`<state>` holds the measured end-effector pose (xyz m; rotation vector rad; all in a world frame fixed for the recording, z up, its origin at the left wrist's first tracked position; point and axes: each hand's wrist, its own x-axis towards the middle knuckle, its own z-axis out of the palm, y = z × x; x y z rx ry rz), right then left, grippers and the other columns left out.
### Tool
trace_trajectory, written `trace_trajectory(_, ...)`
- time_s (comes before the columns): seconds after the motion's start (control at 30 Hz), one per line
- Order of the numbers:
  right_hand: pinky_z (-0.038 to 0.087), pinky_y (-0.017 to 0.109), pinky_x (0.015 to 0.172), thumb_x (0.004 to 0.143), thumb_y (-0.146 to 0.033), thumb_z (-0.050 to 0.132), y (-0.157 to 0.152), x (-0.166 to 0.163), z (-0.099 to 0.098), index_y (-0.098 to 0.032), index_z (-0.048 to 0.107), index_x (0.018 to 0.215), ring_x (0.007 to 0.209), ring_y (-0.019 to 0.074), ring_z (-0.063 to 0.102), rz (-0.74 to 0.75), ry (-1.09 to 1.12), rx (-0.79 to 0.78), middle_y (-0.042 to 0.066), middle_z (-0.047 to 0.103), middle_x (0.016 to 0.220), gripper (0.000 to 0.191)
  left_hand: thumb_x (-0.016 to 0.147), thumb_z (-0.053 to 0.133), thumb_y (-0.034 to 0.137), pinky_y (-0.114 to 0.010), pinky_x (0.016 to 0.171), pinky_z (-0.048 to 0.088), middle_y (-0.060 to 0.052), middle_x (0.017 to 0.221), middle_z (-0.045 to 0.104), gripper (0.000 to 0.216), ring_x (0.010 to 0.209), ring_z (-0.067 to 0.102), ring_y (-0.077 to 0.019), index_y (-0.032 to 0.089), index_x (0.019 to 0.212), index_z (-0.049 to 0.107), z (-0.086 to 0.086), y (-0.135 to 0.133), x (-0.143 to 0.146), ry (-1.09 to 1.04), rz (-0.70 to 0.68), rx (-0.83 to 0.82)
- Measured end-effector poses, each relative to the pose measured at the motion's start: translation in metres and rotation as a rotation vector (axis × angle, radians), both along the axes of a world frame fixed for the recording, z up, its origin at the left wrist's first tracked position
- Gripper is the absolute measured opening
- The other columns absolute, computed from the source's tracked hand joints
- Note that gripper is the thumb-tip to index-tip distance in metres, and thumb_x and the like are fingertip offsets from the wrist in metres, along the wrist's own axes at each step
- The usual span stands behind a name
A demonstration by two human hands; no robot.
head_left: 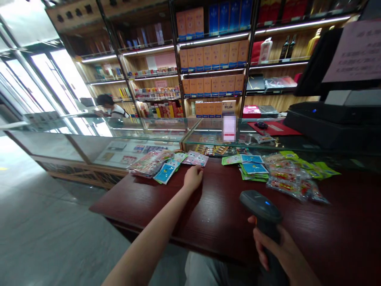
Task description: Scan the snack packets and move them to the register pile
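My right hand [272, 242] is wrapped around the handle of a black barcode scanner [260, 206], held above the front of the dark red-brown table. A blue light glows on top of the scanner, and its head points left and away from me. Curled on the tabletop, my left hand [193, 178] lies just in front of a pink packet [196, 158]; its fingertips are hidden, so whether it holds anything cannot be made out. Left of it are blue-and-green packets [169, 167] beside a clear bag of snacks [149, 163].
Blue-and-green packets [253, 167] and clear snack bags [287, 182] lie on the right of the table [214, 206]. Behind stands a glass display counter [143, 135], with a sign or phone [229, 127] propped there. A monitor [315, 59] rises at right. Another person [111, 107] is farther back left.
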<state>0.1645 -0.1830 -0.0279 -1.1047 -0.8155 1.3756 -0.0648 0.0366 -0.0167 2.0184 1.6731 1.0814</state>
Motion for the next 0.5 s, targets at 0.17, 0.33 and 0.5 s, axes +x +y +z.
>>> trace_trajectory(0.17,0.038,0.02,0.03,0.065,-0.053,0.082,0.005,0.003,-0.003,-0.017,0.059,0.102,0.031,0.0095,0.047,0.06,-0.031,-0.017,-0.008,0.055,0.047,0.056,0.084,0.05,0.016,-0.039,0.093,0.041,-0.014,0.103,0.064,0.022,0.103,0.056,-0.0284,0.016,0.093,0.069,0.002,0.016,-0.015,0.438,0.066,0.075)
trace_trajectory(0.33,0.04,0.023,0.036,0.065,-0.057,0.08,0.0,0.01,0.01,-0.017,0.06,0.103,0.039,0.0105,0.05,0.012,-0.109,-0.092,-0.006,0.055,0.054,0.059,0.087,0.041,0.01,-0.044,0.106,0.031,-0.015,0.128,0.057,0.039,0.126,0.044,-0.029,0.019,0.118,0.063,0.004,0.05,-0.011,0.54,-0.027,0.119)
trace_trajectory(0.5,0.041,0.024,0.038,0.059,-0.056,0.083,-0.005,0.013,0.021,-0.017,0.063,0.098,0.04,0.0106,0.049,-0.062,-0.106,-0.098,-0.006,0.055,0.054,0.058,0.088,0.054,0.027,-0.061,0.112,0.011,-0.014,0.14,0.051,0.037,0.14,0.03,-0.0353,0.022,0.125,0.058,-0.004,0.068,-0.009,0.595,-0.113,0.024)
